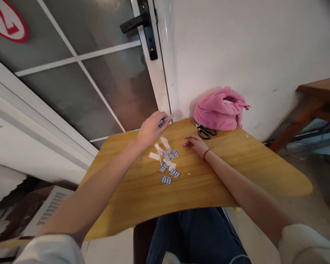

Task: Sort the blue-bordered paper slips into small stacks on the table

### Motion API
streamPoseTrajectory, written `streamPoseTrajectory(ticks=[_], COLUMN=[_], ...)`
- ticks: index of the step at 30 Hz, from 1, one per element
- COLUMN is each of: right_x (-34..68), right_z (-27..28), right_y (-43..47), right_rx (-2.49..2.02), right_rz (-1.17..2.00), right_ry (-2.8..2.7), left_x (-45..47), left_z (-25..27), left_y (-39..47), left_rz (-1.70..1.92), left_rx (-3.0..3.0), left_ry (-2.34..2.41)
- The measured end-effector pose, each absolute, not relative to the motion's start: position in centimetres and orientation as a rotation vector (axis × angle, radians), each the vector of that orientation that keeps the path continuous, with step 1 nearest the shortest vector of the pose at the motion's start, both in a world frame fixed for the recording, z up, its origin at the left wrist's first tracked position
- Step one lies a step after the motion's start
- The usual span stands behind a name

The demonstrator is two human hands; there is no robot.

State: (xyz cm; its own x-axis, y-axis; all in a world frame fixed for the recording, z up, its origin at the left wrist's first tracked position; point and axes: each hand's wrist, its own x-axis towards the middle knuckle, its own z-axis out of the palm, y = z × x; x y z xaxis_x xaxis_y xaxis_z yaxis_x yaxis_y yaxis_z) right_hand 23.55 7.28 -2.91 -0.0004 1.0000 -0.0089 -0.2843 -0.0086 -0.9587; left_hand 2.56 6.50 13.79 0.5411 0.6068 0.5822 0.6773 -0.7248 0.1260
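My left hand is raised above the far part of the wooden table, closed on small paper pieces. Blue print shows between its fingers, and a white strip sticks out to the right. Below it lies a loose pile of white paper slips and blue-printed paper cards. My right hand rests on the table right of the pile. Its fingers are loosely bent and apart, with nothing seen in them. Just beyond this hand lie black-handled scissors.
A pink plush bag or cloth sits at the table's far edge against the white wall. Beyond the left side stands a glass-panelled door with a black handle. Another wooden table is at the right.
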Motion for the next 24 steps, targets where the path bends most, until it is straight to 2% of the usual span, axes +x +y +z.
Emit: streamPoseTrajectory(ticks=[6,10,15,20,24], right_x=[23.6,23.6,23.4,22.7,21.9], right_z=[-2.9,-3.0,-3.1,-2.8,-2.5], right_y=[7.4,7.4,7.1,6.4,5.5], right_rx=[-0.993,-1.002,-1.057,-1.097,-1.112], right_rz=[1.331,1.306,1.189,0.977,0.958], right_ry=[-1.012,-1.040,-1.117,-1.254,-1.367], left_x=[1.5,0.7,-1.4,-2.4,-0.8], left_z=[14.4,12.9,7.8,1.6,-1.0], left_y=[5.8,4.8,3.6,0.4,0.1], left_rz=[-0.909,-0.549,-0.235,-0.128,-0.131], left_rx=[-2.677,-2.978,-3.078,-2.990,-2.989], left_ry=[-1.113,-1.246,-1.483,-1.453,-1.434])
